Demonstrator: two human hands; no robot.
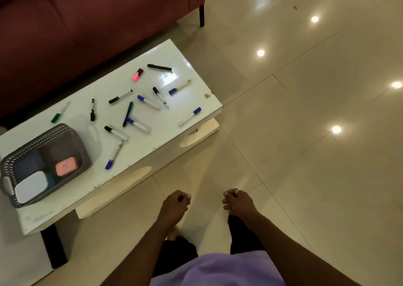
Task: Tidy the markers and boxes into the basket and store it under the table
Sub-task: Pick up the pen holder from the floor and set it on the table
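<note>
A grey perforated basket (72,137) stands at the left end of the white low table (174,52). Inside it lie a pink box (66,166), a white box (31,187) and a dark blue box (28,164). Several markers are scattered over the tabletop, among them a pink highlighter (137,74), a black marker (159,67), a green marker (59,113) and a blue-capped marker (190,116). My left hand (177,202) and my right hand (236,200) hover over the floor in front of the table, both fists closed and holding nothing.
A dark red sofa (87,19) stands right behind the table, its black leg (202,15) on the glossy tiled floor (305,154). A lower shelf (202,133) shows under the tabletop. My legs and purple shirt fill the bottom of the view.
</note>
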